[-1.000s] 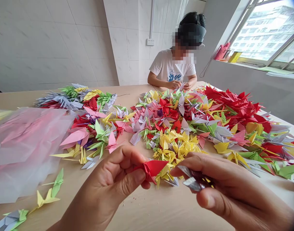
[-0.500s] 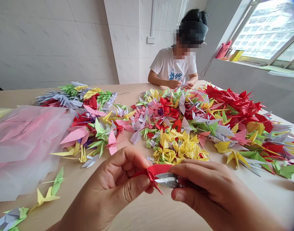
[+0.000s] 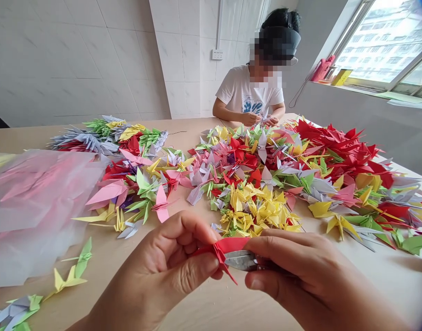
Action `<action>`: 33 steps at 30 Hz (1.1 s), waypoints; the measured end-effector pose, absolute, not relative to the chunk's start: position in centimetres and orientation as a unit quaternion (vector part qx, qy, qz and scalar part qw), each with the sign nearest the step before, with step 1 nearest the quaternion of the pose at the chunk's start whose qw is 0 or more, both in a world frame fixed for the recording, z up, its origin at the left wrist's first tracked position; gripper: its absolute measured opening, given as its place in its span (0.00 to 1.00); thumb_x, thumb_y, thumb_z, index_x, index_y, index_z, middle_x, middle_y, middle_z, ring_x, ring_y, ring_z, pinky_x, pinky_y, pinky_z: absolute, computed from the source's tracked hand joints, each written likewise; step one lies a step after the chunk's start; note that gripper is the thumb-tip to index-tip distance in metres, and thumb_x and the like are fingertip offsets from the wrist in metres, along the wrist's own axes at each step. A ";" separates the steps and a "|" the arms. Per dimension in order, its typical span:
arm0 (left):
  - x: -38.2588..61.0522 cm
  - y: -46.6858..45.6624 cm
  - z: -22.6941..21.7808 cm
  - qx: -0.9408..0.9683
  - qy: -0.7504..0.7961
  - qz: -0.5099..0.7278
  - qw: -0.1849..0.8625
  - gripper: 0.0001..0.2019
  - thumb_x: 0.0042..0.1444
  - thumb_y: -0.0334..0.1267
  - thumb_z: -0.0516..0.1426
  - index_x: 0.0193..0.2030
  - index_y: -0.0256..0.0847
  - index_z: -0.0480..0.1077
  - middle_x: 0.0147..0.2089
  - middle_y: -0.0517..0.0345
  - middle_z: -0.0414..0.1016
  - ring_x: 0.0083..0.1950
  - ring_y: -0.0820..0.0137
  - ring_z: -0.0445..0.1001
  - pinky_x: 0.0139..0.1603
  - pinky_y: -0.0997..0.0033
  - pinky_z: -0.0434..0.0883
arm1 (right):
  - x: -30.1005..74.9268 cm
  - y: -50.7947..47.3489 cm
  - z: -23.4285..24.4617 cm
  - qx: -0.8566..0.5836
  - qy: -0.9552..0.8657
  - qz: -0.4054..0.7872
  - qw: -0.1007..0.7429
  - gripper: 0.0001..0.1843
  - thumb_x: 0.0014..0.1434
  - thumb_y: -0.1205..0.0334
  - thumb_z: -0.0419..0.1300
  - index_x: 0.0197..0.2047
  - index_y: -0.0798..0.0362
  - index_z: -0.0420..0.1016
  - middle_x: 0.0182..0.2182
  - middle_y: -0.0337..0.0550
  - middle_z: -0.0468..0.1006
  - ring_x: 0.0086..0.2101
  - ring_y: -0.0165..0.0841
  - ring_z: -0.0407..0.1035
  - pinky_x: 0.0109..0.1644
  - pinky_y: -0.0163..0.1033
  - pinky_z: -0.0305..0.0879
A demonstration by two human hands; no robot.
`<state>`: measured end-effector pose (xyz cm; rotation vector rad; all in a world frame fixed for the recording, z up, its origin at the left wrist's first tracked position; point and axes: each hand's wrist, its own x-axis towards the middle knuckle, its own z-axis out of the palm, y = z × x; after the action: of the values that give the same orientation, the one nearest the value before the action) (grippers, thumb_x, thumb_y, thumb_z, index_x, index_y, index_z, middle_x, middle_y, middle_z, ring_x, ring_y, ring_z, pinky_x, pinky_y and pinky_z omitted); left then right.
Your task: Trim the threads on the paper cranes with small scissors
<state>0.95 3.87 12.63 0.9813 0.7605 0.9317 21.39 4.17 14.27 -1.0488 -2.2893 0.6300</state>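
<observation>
In the middle of the head view a red paper crane (image 3: 231, 250) is pinched between the thumb and index finger of my left hand (image 3: 169, 266). Its wing stretches toward my right hand (image 3: 300, 271), whose index fingertip lies at the wing's end. My right hand is closed around a small pointed metal tool (image 3: 240, 260), perhaps snips or pliers. The tip of this tool meets the folded body of the crane; its handles are hidden in my palm. Just beyond my hands lies a heap of yellow paper cranes (image 3: 259, 207).
A large pile of red cranes (image 3: 335, 147) and mixed ones spreads across the table (image 3: 204, 308). Translucent plastic bags (image 3: 41, 216) lie at left, near a loose yellow crane (image 3: 67, 280). Across the table another person (image 3: 252, 92) handles a pale piece of paper. A window (image 3: 386, 55) is at right.
My hands, the red crane and the metal tool have shifted very slightly to the right in view. Both grips look the same, and the piles have not changed.
</observation>
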 end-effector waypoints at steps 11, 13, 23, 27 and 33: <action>0.9 3.9 12.3 0.433 0.336 0.415 0.726 0.01 0.55 0.35 0.58 0.33 0.45 0.69 0.30 0.65 0.70 0.34 0.78 0.70 0.37 0.82 0.67 | 21.5 4.1 14.4 -0.379 -0.849 0.248 0.273 0.08 0.57 0.67 0.60 0.40 0.45 0.71 0.29 0.32 0.76 0.26 0.24 0.69 0.30 0.24 0.63; 0.9 3.8 12.3 0.428 0.337 0.415 0.728 0.01 0.55 0.34 0.58 0.34 0.45 0.69 0.31 0.65 0.70 0.34 0.78 0.70 0.37 0.82 0.67 | 21.5 4.1 14.4 -0.381 -0.849 0.246 0.271 0.08 0.58 0.66 0.60 0.41 0.44 0.71 0.28 0.31 0.75 0.26 0.24 0.69 0.30 0.25 0.63; 0.9 3.6 12.3 0.431 0.329 0.417 0.730 0.02 0.56 0.34 0.57 0.35 0.45 0.69 0.31 0.66 0.72 0.35 0.79 0.70 0.38 0.83 0.68 | 21.7 4.1 14.5 -0.389 -0.857 0.232 0.246 0.05 0.60 0.62 0.58 0.40 0.46 0.70 0.28 0.32 0.75 0.27 0.24 0.69 0.31 0.25 0.63; 0.5 3.5 12.3 0.443 0.324 0.422 0.722 0.03 0.57 0.32 0.56 0.35 0.45 0.69 0.32 0.66 0.72 0.35 0.79 0.70 0.38 0.84 0.68 | 21.9 4.0 14.5 -0.396 -0.857 0.224 0.244 0.04 0.60 0.63 0.58 0.40 0.47 0.71 0.28 0.34 0.76 0.27 0.25 0.69 0.28 0.26 0.62; 0.9 3.7 12.5 0.435 0.324 0.430 0.722 0.03 0.57 0.32 0.56 0.36 0.44 0.69 0.32 0.65 0.71 0.35 0.78 0.71 0.38 0.82 0.69 | 21.8 3.8 14.9 -0.409 -0.853 0.205 0.251 0.07 0.58 0.61 0.60 0.42 0.45 0.73 0.32 0.35 0.79 0.30 0.28 0.72 0.35 0.28 0.67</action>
<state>0.87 3.73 12.55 0.9615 0.7167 0.9496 21.76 3.79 14.85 -1.1125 -2.3226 0.5577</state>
